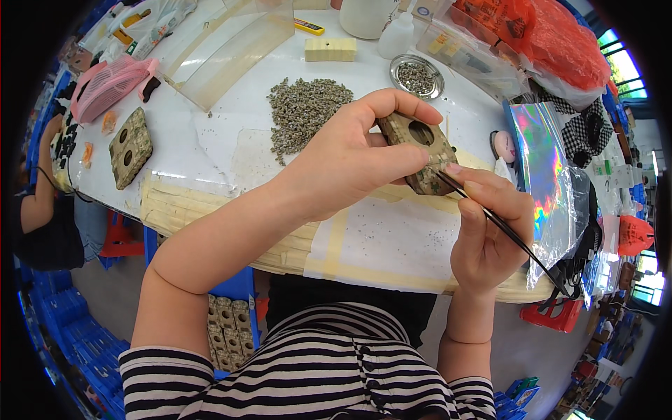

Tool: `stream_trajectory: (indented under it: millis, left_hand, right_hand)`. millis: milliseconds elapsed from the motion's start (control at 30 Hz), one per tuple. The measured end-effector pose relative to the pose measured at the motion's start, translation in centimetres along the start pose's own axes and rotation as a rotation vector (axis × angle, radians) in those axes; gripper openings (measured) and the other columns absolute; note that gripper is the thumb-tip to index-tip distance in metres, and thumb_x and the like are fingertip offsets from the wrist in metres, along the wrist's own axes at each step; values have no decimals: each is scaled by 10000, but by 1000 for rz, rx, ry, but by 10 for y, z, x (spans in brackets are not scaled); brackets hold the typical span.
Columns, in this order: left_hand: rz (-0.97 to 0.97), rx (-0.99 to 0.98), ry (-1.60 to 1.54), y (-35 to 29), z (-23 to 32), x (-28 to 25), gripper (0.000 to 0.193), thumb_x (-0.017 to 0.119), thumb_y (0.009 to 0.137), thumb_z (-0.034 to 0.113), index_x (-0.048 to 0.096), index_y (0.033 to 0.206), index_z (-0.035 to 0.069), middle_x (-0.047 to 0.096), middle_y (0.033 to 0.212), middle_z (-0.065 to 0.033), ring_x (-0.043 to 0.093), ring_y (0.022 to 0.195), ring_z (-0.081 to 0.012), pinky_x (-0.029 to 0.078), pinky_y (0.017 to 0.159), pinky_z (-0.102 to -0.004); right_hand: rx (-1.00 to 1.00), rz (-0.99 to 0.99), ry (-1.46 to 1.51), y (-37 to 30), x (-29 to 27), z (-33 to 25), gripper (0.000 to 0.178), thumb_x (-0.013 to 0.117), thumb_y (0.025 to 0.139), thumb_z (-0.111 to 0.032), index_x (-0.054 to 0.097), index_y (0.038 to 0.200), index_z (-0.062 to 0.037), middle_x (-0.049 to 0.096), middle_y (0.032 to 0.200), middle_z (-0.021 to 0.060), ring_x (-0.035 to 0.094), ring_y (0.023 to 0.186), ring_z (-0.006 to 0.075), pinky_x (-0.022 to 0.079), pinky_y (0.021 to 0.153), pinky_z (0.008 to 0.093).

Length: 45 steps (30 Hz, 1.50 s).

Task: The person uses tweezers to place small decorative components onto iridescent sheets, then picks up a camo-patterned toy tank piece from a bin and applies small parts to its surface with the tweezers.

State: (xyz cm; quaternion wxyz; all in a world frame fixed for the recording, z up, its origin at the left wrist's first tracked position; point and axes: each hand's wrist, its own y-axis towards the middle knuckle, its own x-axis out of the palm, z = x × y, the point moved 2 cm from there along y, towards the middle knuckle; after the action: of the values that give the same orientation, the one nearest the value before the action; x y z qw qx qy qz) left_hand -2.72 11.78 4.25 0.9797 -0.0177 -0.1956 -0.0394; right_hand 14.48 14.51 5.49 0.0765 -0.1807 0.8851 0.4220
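My left hand (pixel 374 143) grips a camouflage-patterned panel (pixel 432 150) with round holes, fingers over its far edge and thumb across its face. Part of the panel is hidden under that thumb. Black tweezers (pixel 500 224) are pinched in my right hand (pixel 493 220), their tips touching the panel's near end. Whether the tips hold anything is too small to tell. Beyond my left wrist spreads a pile of small metallic pieces (pixel 304 112). More such pieces fill a round metal dish (pixel 439 75). Another camouflage panel with two round holes (pixel 131 148) lies at the left.
White paper (pixel 381 245) covers the near table edge, dotted with specks. A wooden block (pixel 330 50), yellow cutter (pixel 308 27) and white squeeze bottle (pixel 397 36) stand at the back. Red plastic bags (pixel 563 45) and a shiny holographic pouch (pixel 535 161) are on the right. Someone (pixel 49 210) sits far left.
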Motion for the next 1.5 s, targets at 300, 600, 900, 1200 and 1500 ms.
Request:
stream_trajectory:
  millis: [300,600,900,1200,1500]
  left_hand:
    - [0,-92,-128,1,3,1,366,538,881,121,481,1231,29,580,1097,-68,592,999,-135,511,864,-328]
    - [-73,-75,-280,5,1,-2,463,515,930,148,386,1366,57,549,1182,-75,570,1082,-149,479,952,-352]
    - [-16,-75,-223,2,4,4,568,528,947,182,256,1445,155,563,1177,-62,572,1078,-137,492,924,-329]
    - [2,-67,-221,2,2,3,627,638,896,227,293,1413,146,570,1104,-62,578,1028,-134,501,875,-309]
    - [36,-73,-133,0,6,6,614,639,894,226,312,1409,160,537,1143,-58,557,1047,-133,503,872,-315]
  right_hand:
    - [-6,40,84,-1,-7,0,218,637,879,-90,489,992,23,642,945,232,647,911,272,504,817,326]
    - [12,187,185,-1,-13,4,202,554,932,-143,457,1012,14,630,963,254,639,900,279,501,859,358]
    - [-38,115,142,9,-7,0,155,569,921,-91,485,994,17,652,951,203,649,938,279,489,903,401]
    - [25,98,49,7,-3,-3,126,654,858,-46,586,936,27,662,929,147,652,901,244,503,842,339]
    - [40,86,-1,5,-4,-2,128,671,843,-40,601,926,27,668,926,139,652,896,239,504,831,329]
